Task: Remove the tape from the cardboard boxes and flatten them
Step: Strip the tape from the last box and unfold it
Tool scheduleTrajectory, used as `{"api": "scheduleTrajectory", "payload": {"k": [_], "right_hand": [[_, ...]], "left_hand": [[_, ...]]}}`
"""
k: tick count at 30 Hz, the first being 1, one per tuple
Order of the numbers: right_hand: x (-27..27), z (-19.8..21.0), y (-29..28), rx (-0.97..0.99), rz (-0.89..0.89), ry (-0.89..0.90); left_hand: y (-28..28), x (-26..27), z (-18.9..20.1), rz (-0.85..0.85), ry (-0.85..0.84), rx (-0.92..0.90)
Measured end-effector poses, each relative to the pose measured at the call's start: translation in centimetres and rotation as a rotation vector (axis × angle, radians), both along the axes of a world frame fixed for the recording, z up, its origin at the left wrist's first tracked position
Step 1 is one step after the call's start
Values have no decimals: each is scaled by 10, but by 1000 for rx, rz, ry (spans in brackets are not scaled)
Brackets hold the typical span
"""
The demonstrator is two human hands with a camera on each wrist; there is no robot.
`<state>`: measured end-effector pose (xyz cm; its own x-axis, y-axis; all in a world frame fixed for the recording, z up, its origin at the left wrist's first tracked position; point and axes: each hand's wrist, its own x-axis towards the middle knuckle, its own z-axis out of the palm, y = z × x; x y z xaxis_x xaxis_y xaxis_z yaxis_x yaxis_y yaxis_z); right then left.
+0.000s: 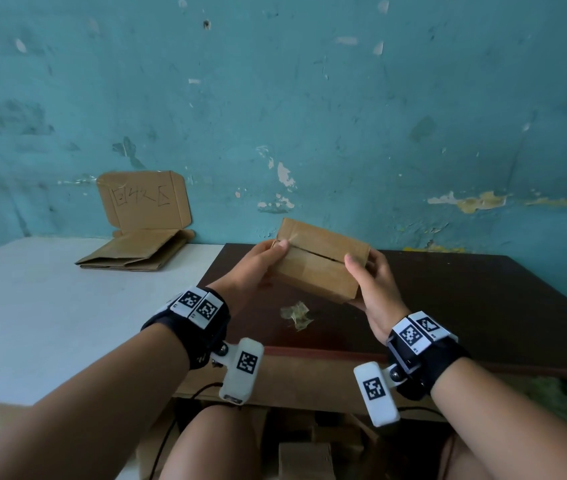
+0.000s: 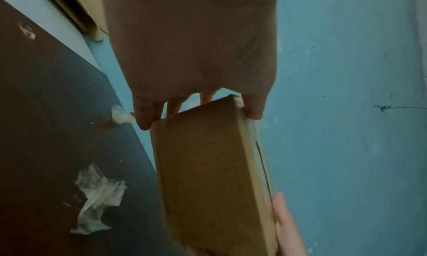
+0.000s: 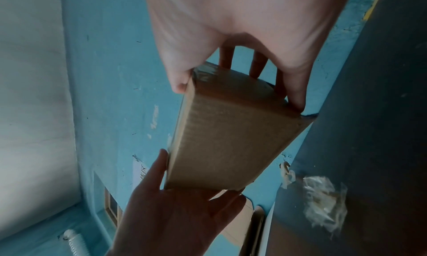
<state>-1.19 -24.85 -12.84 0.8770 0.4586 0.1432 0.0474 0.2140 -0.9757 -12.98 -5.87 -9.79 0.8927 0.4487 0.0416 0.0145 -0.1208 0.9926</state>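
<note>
Head view. A small cardboard box (image 1: 322,259) is held in the air at centre frame, above the dark counter (image 1: 465,306), tilted with 1 long face up. A slit runs along that face between its 2 flaps. The left hand (image 1: 258,265) grasps the box's left end, thumb on top by the slit's left end, fingers hidden underneath. The right hand (image 1: 375,289) grasps the right end, thumb on the top edge, fingers wrapped behind. A crumpled wad of clear tape (image 1: 296,315) lies on the counter just below the box, apart from it. At left of frame sits a white counter (image 1: 33,306); on it, against the blue wall (image 1: 309,98), a stack of flattened cardboard (image 1: 133,252), with a cardboard sign (image 1: 143,199) bearing handwriting propped upright behind it.

Left wrist view. The left hand (image 2: 196,59) fills upper centre, its fingertips (image 2: 144,121) curled on the box's (image 2: 208,168) near end, thumb on the right edge. The slit shows as a dark line down the right side. The tape wad (image 2: 97,198) lies at lower left on the counter (image 2: 46,114). A finger of the right hand (image 2: 286,223) shows at lower right.

Right wrist view. The right hand (image 3: 242,31) clamps the box (image 3: 231,141) end at upper centre; glossy tape covers that end. The left hand (image 3: 175,214) cups the far end from below, at lower centre. The tape wad (image 3: 323,203) lies at lower right.
</note>
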Motion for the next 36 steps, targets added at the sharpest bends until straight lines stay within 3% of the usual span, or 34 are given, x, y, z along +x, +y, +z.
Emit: {"api": "scheduleTrajectory", "payload": {"k": [8,12,14,20,24,29,33,36], "right_hand": [[-1,4,-5,-37,53,2],[12,-3,1,-372,-166,-250],[12,0,3,-406,-284,-298],[-6,5,15,-446,-20,-431],[-6,6,18,-439,57,-449],[-9,8,15,-353,116,-322],[-5,6,13,-529,21,-486],[-3,7,10,-551,8,-452]], "left_hand": [[10,4,-5,-126,39,-124],[2,8,-7,43,14,-78],[0,11,-12,109,15,-68],[-11,20,-31,172,25,84],[-13,21,-37,185,-7,162],[-14,18,-40,159,-7,228],[-9,19,-42,185,-7,94],[-4,11,-39,219,-59,-75]]}}
